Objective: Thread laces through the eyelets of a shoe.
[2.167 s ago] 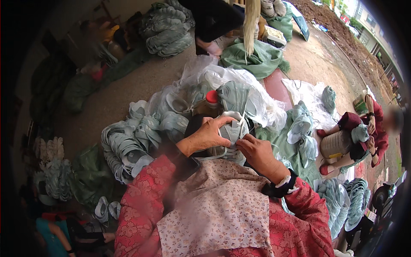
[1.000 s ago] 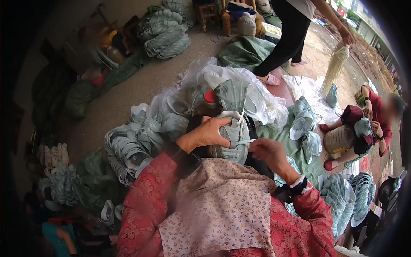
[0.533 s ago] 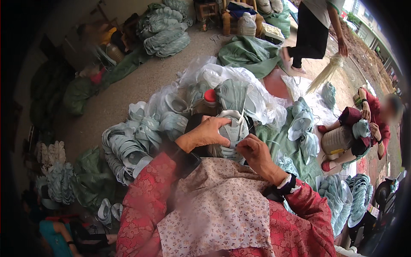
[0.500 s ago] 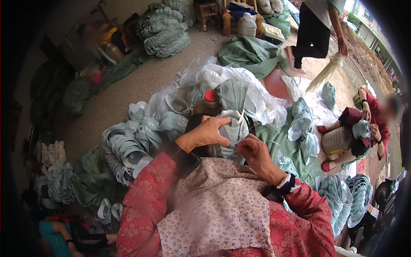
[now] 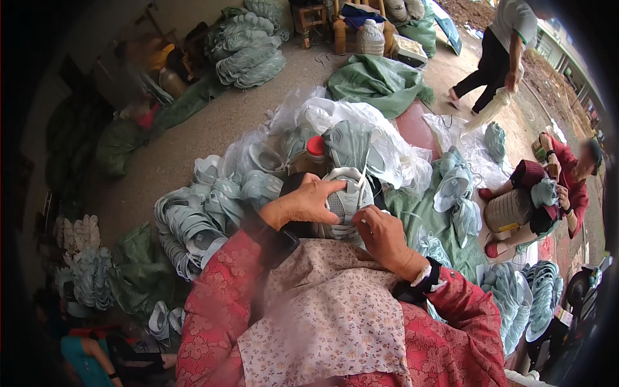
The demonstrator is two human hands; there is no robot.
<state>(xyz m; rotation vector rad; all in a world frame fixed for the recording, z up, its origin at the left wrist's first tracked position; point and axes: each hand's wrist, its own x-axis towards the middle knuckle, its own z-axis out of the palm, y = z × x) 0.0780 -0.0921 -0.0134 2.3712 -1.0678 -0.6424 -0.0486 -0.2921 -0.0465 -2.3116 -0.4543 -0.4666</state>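
I hold a pale green-grey shoe upper (image 5: 345,201) in front of my chest, above a floral apron on my lap. My left hand (image 5: 308,200) grips its left side, fingers curled over the top edge. On its lower right edge my right hand (image 5: 382,233) pinches a thin thread or small tool that is too small to make out. Both sleeves are red with a flower pattern.
Stacks of matching shoe uppers (image 5: 206,209) lie left and right of me. A red-capped bottle (image 5: 314,151) and clear plastic bags (image 5: 361,122) sit just ahead. A seated person (image 5: 548,193) works at right; another person (image 5: 500,55) walks at the back right.
My right hand has shifted slightly along the shoe upper's right edge while the left hand kept its hold. The walking person in the background moved rightward.
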